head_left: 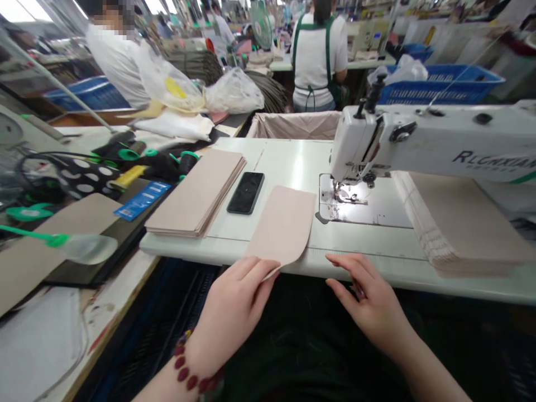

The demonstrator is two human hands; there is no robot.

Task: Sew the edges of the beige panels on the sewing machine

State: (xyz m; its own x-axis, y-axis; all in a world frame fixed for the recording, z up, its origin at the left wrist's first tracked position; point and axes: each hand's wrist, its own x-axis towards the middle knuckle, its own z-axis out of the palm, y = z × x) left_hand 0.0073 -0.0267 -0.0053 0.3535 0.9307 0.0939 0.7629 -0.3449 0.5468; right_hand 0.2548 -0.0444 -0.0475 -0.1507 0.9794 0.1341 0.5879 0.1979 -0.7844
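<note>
1. Pale pink rounded-end panel (281, 223), a thin flat sheet, lies on the white sewing-machine table (377, 262) at its front edge, with its near end reaching over that edge. Its long axis runs away from the person, leaning slightly right.
2. The left hand (232, 312), which wears a dark red beaded bracelet (184, 368), is the nearer. Its fingers lie over the panel's near left corner and appear to pinch it lightly, though the underside is hidden.
3. The right hand (368, 290) is empty, its fingers loosely curled and spread, at the table's front edge just right of the panel, not touching it.
4. The panel's right edge lies just beside the steel needle plate (360, 204) under the white industrial sewing-machine head (419, 139).
5. To the panel's left, a black smartphone (245, 192) and a stack of pale pink panels (196, 192) lie on the table. A taller stack of pale pink panels (460, 223) sits past the needle plate at the right.
6. Beyond the table's far edge, a co-worker in a green apron (320, 56) sits with their back turned, near a blue plastic basket (439, 84).
</note>
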